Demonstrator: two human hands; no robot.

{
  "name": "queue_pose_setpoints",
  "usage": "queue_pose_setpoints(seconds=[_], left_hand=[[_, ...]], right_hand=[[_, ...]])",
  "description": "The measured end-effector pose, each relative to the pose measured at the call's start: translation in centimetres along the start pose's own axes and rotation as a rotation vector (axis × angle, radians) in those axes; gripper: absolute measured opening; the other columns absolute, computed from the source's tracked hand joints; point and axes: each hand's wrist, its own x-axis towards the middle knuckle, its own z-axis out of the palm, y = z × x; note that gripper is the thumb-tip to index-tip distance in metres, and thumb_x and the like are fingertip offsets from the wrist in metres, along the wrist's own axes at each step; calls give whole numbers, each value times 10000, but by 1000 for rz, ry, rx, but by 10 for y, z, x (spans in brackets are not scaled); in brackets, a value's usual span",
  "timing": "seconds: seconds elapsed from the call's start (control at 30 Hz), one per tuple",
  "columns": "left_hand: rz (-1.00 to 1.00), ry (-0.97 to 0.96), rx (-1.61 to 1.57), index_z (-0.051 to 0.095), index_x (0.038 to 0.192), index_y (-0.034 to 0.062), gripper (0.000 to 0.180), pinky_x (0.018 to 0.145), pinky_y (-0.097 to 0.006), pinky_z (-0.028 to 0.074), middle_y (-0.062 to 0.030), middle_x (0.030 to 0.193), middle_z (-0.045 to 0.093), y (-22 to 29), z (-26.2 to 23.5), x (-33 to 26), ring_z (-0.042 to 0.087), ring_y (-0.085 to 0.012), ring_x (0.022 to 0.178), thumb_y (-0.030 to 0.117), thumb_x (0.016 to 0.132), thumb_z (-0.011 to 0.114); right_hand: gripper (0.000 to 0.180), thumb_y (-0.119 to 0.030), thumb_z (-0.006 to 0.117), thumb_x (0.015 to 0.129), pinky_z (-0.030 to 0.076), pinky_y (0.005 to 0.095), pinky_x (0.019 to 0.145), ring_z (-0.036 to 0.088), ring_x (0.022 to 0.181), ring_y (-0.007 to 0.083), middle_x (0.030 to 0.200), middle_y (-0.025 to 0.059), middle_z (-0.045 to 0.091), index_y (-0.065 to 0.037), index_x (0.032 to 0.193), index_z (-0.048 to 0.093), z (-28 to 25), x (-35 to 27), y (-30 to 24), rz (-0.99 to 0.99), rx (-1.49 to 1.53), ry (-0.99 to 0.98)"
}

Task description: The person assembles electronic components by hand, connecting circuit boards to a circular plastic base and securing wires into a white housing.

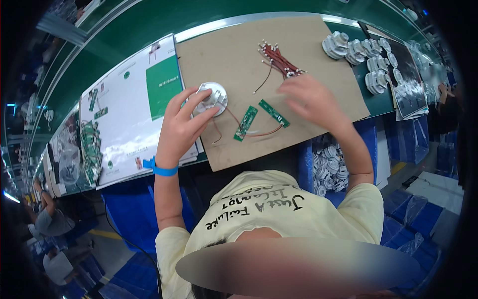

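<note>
My left hand [182, 122], with a blue wristband, grips a white round plastic housing [219, 94] lying on the brown cardboard sheet [226, 55]. Thin brownish-red wires come out beside the housing. To its right lie two narrow green circuit boards, the left board [246, 122] and the right board [273, 112], joined by a reddish wire [264, 133]. My right hand [316, 102] hovers just below a bundle of brownish-red wires [280, 60] with white connectors. Its fingers look slightly blurred and apart, with nothing visible between them.
White housings [357, 51] stand in groups at the far right. Papers [124, 107] with a green panel cover the left side, beside a pile of circuit boards [91, 149]. Below the table's front edge, a blue bin [366, 142] holds many white parts [329, 169].
</note>
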Motion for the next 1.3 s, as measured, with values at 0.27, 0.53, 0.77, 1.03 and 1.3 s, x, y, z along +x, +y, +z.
queue_pose_setpoints(seconds=[0.27,0.53,0.77,1.03,1.3], left_hand=[[80,47,-50,688,879,148,290,861,-404,445,-12,1081,616,25,-5,-7,535,-270,1051,34,612,699],[43,48,-195,694,912,135,310,835,-394,459,-37,1037,629,29,-13,-13,550,-267,1002,25,622,685],[-27,116,-727,688,896,58,297,838,-370,471,-71,1012,656,21,3,-27,599,-275,976,-55,622,657],[34,71,-563,675,964,106,380,966,-438,405,-98,1071,641,35,-5,-26,538,-301,1101,-68,628,643],[152,-31,-148,643,1087,127,478,978,-419,393,-67,1103,582,24,-2,-36,512,-288,1084,-38,639,629]], right_hand=[[408,-129,592,759,448,370,869,543,982,299,1078,98,584,-95,1163,551,14,-37,-53,321,286,-4],[488,-119,658,669,381,414,893,468,1038,298,1131,125,509,-86,1139,532,50,-72,-104,430,73,326],[413,-311,763,648,352,377,709,483,869,248,887,59,503,-96,904,521,104,-30,-136,475,13,167],[380,-318,733,686,369,371,714,524,850,237,857,42,537,-89,914,533,105,-41,-121,527,-113,194],[349,-317,705,720,382,380,718,530,861,234,890,51,551,-83,928,551,106,-16,-122,590,-202,214]])
